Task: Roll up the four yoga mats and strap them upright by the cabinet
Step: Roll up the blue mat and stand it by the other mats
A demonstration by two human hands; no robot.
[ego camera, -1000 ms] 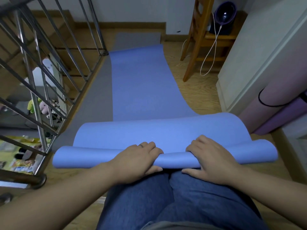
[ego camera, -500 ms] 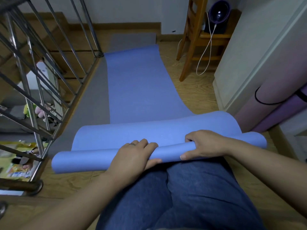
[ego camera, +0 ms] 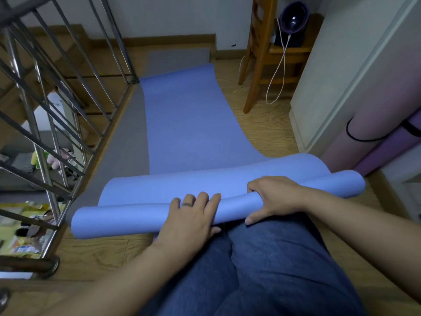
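The person's knees in jeans [ego camera: 273, 258] fill the near edge, and the rolled end of the blue mat [ego camera: 127, 221] lies just beyond them on the wooden floor [ego camera: 91, 254]. The left hand [ego camera: 191, 215] rests on top of the roll, fingers laid fairly straight across it. The right hand [ego camera: 273, 197] grips it, fingers curled over the far side and thumb on the near side.

The roll's long axis runs left to right, its right end angled slightly away — toward a pink mat [ego camera: 364, 133] and a purple mat [ego camera: 387, 153], both rolled and leaning by the white cabinet [ego camera: 341, 76]. A black strap [ego camera: 348, 131] loops the pink one.

The unrolled length stretches straight away from the person, lying on a grey mat [ego camera: 127, 137]. A metal railing [ego camera: 45, 110] hems in the left side — a wooden chair [ego camera: 257, 53] with a dangling white cable [ego camera: 275, 83] stands past the mat's far right corner.
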